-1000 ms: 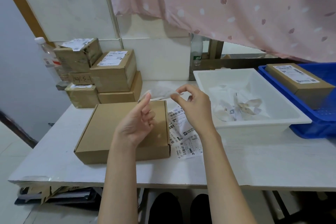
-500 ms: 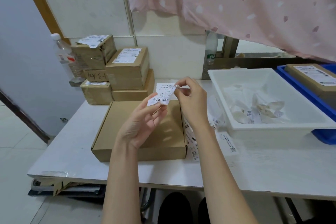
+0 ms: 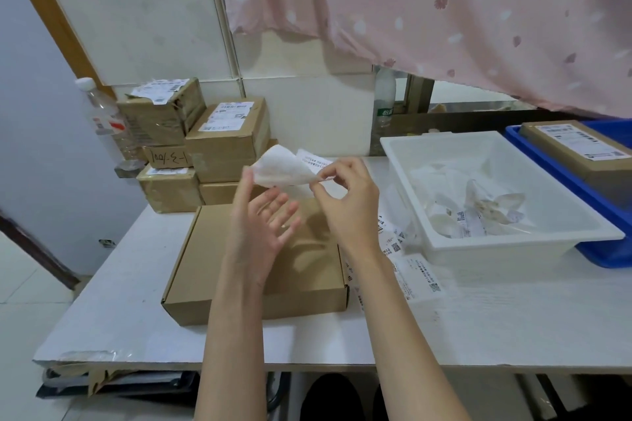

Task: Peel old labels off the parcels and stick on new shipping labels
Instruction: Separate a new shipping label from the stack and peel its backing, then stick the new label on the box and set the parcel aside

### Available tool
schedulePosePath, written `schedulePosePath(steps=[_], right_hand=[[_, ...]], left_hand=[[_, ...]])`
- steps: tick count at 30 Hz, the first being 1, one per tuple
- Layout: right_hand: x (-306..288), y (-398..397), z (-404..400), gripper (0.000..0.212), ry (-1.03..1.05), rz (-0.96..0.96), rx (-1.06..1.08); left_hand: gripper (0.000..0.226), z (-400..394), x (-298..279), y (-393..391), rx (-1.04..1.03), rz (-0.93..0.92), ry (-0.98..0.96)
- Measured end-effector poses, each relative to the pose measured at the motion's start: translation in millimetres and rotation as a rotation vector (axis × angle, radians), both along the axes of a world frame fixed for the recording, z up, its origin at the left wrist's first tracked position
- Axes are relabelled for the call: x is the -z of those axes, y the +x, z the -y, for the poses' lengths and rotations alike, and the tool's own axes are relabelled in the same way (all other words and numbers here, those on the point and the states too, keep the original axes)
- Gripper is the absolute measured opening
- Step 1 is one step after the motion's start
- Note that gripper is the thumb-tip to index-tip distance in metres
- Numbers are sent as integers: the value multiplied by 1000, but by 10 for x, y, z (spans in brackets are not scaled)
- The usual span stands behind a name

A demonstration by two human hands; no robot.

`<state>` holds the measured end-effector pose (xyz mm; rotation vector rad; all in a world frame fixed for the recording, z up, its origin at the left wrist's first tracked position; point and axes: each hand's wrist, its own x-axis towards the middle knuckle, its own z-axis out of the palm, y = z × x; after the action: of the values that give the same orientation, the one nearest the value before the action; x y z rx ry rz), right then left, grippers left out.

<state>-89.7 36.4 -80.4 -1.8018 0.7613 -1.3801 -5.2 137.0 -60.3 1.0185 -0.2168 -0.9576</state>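
Head view. My right hand (image 3: 345,196) is raised above the far edge of the desk (image 3: 136,284), thumb and forefinger pinching one corner of a label (image 3: 313,161); the remaining fingers are curled loosely below. A translucent backing sheet (image 3: 284,169) curls away from the label toward the left. My left hand (image 3: 263,225) is held palm up just under that sheet, fingers straight and spread; its thumb tip stands at the sheet's left edge, and I cannot tell whether it touches or grips it.

Directly below both hands, 1 flat brown parcel (image 3: 260,267) lies closed on the desk, near the front edge, its top bare of any label. Loose printed labels (image 3: 415,275) lie on the desk just beside its right side, partly hidden by my right forearm.

At the far left corner, a stack of 5 smaller parcels (image 3: 219,143) stands against the wall, several bearing labels; a clear plastic bottle (image 3: 102,120) stands beside it.

Toward the right edge, 1 white tray (image 3: 403,154) holds crumpled paper scraps (image 3: 475,215). Just beyond it, 1 blue basket (image 3: 602,249) holds 1 labelled parcel (image 3: 578,150). A pink curtain (image 3: 444,10) hangs above.
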Motion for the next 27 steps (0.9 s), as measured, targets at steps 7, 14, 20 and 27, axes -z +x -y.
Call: schedulePosePath(steps=[7,14,20,27], right_hand=[[38,84,-171,13,-95,-116,-20],[125,138,-315,13,-49,-136,-48],[264,170,-477,12,-86,-169,-2],[334,184,-592,18,-110,-213,78]], left_hand=[[25,-67,3,87,-178,23,91],[18,-299,64,244,-255,74,86],[22,-363,235,427,-372,223,225],[34,-370,260,505,-323,531,372]])
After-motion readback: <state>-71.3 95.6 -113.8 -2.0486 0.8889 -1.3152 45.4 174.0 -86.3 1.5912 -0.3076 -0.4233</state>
